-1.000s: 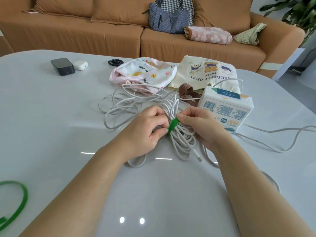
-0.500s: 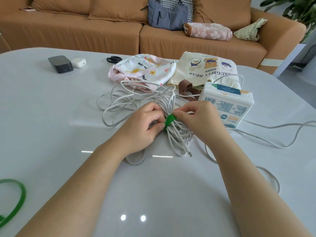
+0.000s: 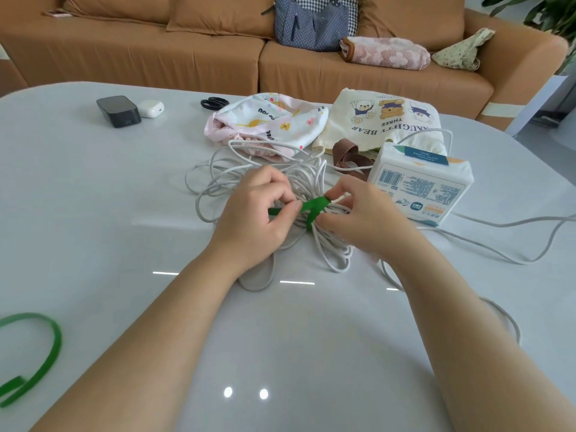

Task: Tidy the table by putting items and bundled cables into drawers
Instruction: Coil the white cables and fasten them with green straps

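A tangle of white cable (image 3: 237, 179) lies in the middle of the table, gathered into a bundle under my hands. A green strap (image 3: 314, 207) is wrapped round the bundle. My left hand (image 3: 255, 216) pinches the strap's free end on the left side. My right hand (image 3: 361, 216) pinches the strap where it loops over the cable on the right. One loose cable end (image 3: 514, 226) trails off to the right edge of the table.
A tissue pack (image 3: 420, 185) stands just right of my hands. Behind lie a bear-print bag (image 3: 386, 120), a patterned cloth pouch (image 3: 268, 120), scissors (image 3: 213, 103), a black box (image 3: 118, 111) and a white earbud case (image 3: 151, 108). A second green strap (image 3: 40, 360) lies at the near left. A sofa (image 3: 218, 54) stands beyond.
My left hand has drawn the strap's free end out to the left, so more green shows across the bundle. The right hand keeps its pinch on the loop.
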`<state>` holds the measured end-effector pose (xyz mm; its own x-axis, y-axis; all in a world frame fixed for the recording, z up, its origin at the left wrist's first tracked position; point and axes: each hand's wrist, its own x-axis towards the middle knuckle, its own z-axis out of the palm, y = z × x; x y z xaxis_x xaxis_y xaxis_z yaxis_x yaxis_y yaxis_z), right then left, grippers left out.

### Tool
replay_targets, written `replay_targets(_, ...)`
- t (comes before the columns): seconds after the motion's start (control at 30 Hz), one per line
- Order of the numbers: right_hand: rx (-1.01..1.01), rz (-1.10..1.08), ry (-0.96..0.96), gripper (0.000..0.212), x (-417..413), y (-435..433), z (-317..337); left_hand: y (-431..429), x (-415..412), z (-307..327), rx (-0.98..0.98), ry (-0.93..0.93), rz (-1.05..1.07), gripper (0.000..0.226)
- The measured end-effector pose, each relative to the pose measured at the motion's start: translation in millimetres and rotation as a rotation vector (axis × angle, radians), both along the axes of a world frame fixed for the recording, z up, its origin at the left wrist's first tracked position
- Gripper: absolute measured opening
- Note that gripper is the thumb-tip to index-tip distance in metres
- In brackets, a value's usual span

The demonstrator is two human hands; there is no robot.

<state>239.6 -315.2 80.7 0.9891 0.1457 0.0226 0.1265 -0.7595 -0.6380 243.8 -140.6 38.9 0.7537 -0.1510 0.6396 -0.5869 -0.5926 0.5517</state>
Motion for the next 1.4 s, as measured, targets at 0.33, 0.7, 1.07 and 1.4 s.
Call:
replay_targets(0.33, 0.768, -0.215, 0.059, 0.021, 11.5, 3.9, -18.3, -5.5, -4.1, 6.3, -0.236, 0.33, 0.038, 0.024)
replay_targets(0.7, 1.358, -0.013, 0.318, 0.027, 11.9, 12.8, -17.8, -6.6, -6.7, 19.7, -0.612, 0.545, -0.156, 0.026)
replay_targets(1.07, 1.401, 0.04, 0.432, 0.061, 10.7, 14.4, -17.1, 0.8, -1.9, 11.3, -0.502, 0.392, -0.082, 0.029)
replay_targets(1.4, 1.419, 0.057, 0.439, 0.049, 12.0, 16.2, -22.1, 2.6, 2.0, 8.6, -0.488, 0.442, -0.096, 0.029)
